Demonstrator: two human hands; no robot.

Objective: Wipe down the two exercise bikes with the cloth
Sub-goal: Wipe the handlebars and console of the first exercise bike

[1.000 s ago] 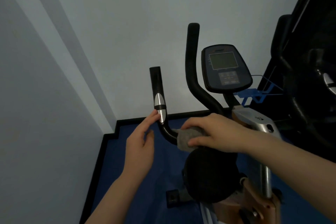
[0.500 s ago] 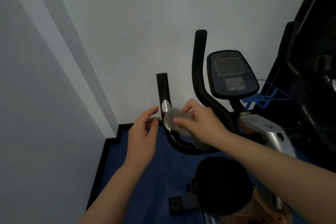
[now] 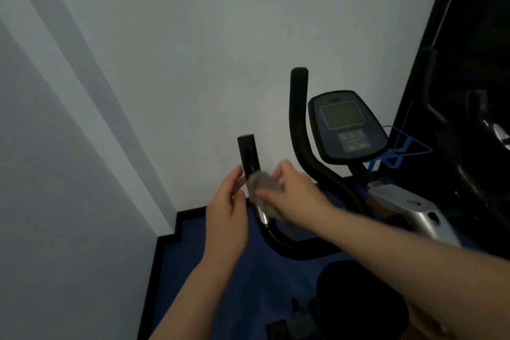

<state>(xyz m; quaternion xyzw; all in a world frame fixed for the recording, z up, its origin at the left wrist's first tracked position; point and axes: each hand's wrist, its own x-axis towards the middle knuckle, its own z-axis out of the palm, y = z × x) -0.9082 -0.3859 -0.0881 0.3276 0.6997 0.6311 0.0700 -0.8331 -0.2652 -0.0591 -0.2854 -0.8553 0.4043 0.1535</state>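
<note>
Cloth (image 3: 263,188) has climbed the left handlebar (image 3: 248,154); right hand (image 3: 295,196) grips it.

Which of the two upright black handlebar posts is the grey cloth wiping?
The shorter left black post; the right hand presses the grey cloth there, not the taller one.

Single head-worn wide-angle view, looking forward and down.
Close over the near exercise bike (image 3: 325,201), both forearms entering from the bottom edge; faces a room corner, wall (image 3: 193,36) filling the upper frame, second bike (image 3: 474,146) cut off at right. No other view.
</note>
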